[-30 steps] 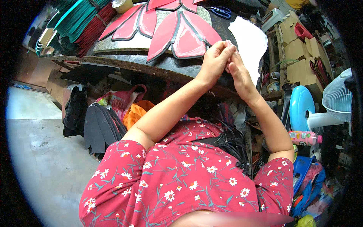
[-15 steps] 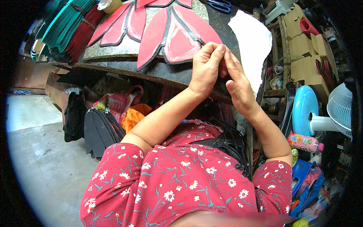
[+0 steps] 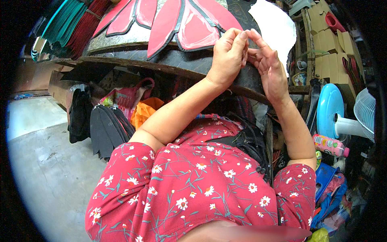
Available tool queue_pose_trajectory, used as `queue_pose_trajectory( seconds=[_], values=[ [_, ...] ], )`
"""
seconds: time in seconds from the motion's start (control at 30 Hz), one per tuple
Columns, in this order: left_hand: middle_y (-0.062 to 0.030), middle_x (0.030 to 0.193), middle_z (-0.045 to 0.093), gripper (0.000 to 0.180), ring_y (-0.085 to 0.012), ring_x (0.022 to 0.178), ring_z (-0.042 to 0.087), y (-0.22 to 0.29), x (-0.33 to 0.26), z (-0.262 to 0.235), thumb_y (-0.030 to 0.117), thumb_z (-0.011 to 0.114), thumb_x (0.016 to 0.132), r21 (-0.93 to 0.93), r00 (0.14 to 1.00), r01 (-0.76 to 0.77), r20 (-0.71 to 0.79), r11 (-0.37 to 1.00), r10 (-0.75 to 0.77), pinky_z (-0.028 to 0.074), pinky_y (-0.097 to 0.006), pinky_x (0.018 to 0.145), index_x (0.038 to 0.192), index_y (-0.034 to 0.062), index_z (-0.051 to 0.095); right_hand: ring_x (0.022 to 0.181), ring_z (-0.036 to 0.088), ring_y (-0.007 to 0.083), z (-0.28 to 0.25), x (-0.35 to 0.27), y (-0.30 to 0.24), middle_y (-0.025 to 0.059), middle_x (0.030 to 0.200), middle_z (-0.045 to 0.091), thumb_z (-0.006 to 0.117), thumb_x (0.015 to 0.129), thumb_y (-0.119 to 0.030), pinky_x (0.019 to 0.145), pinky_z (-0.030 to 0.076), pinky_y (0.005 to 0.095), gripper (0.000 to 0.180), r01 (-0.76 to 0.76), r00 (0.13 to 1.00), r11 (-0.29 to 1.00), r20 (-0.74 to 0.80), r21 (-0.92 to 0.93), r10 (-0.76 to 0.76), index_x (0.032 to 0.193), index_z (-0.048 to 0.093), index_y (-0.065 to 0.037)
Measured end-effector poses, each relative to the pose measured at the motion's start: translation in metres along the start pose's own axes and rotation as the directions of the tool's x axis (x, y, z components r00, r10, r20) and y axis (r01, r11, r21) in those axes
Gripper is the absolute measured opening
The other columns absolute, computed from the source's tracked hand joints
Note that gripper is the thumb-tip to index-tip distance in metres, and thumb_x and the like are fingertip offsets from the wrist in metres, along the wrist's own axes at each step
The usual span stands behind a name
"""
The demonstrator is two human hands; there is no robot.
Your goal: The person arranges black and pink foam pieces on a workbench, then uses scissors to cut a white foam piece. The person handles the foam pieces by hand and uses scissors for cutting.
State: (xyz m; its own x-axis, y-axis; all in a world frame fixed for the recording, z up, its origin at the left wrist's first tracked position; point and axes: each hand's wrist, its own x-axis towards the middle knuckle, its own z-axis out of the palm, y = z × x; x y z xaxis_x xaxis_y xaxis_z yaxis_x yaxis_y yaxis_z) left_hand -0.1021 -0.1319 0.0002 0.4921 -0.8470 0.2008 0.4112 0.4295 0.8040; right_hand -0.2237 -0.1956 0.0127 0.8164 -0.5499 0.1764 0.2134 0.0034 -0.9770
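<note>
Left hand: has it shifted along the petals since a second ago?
Cannot tell. The left hand sits lower in the picture, but the red petal shifted with it, so the camera moved; fingertips remain at that petal's tip.

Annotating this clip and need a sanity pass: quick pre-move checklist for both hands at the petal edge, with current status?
1. Left hand on the work: ok, fingers curled at the lower edge of the red petal.
2. Right hand on the work: ok, fingertips meet the left hand's at the same spot.
3. What is pinched between the fingers: cannot tell, too small or hidden.
4. Petal lying flat on the dark round board: ok where visible.
5. White sheet out of the hands' way: ok, it lies beyond them.
6. Tool in either hand: cannot tell, none visible.
</note>
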Motion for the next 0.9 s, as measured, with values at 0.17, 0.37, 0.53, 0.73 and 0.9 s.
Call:
queue_pose_trajectory(
  seconds=[0.17,0.37,0.53,0.73,0.9],
  values=[
    [0.0012,0.065,0.049,0.030,-0.0079,0.051,0.046,0.000,0.002,-0.001,0.029,0.048,0.104,0.084,0.993,0.011,0.113,0.996,-0.021,0.039,-0.022,0.046,0.086,0.0071,0.055,0.119,0.051,0.0198,0.006,-0.002,-0.002,0.0139,0.152,0.037,0.026,0.094,-0.073,0.105,0.037,0.0345,0.092,0.016,0.998,0.997,-0.065,-0.075,-0.021,0.155,0.018,-0.004],
    [0.0021,0.062,0.049,0.037,-0.0068,0.049,0.046,-0.003,0.001,-0.003,0.034,0.044,0.105,0.023,0.991,-0.018,0.135,1.000,0.014,0.038,-0.022,0.042,0.084,0.0072,0.056,0.140,0.035,0.0238,0.007,-0.005,-0.004,0.0140,0.157,0.029,0.024,0.084,-0.086,0.112,0.027,0.0345,0.107,0.007,0.999,0.985,-0.040,-0.172,-0.014,0.157,0.012,-0.009],
    [-0.0026,0.067,0.057,0.033,-0.0090,0.060,0.052,-0.009,0.003,0.000,0.028,0.073,0.087,0.453,0.973,-0.224,0.159,0.863,0.169,0.044,-0.027,0.054,0.080,0.0037,0.052,0.145,0.025,0.0250,0.005,-0.001,0.009,0.0139,0.158,0.024,0.026,0.085,-0.084,0.118,0.016,0.0369,0.109,0.094,0.993,0.955,-0.043,-0.280,-0.111,0.156,0.010,-0.003],
    [-0.0127,0.066,0.056,0.029,-0.0132,0.062,0.053,-0.011,0.002,0.000,0.022,0.068,0.088,0.549,0.978,-0.202,0.159,0.811,0.135,0.045,-0.033,0.057,0.081,-0.0028,0.056,0.147,0.021,0.0266,0.007,0.001,0.005,0.0173,0.159,0.021,0.034,0.090,-0.075,0.120,0.013,0.0379,0.101,0.044,0.998,0.926,-0.018,-0.376,-0.054,0.155,0.012,0.000],
    [-0.0010,0.062,0.051,0.032,-0.0064,0.060,0.046,-0.008,-0.002,-0.001,0.024,0.059,0.097,0.314,0.997,-0.012,0.082,0.950,-0.014,0.039,-0.030,0.053,0.078,-0.0019,0.059,0.140,0.034,0.0261,-0.002,0.020,-0.027,0.0163,0.155,0.029,0.036,0.096,-0.068,0.114,0.029,0.0429,0.089,-0.017,1.000,0.925,-0.027,-0.380,0.007,0.153,0.023,0.000]
  ],
)
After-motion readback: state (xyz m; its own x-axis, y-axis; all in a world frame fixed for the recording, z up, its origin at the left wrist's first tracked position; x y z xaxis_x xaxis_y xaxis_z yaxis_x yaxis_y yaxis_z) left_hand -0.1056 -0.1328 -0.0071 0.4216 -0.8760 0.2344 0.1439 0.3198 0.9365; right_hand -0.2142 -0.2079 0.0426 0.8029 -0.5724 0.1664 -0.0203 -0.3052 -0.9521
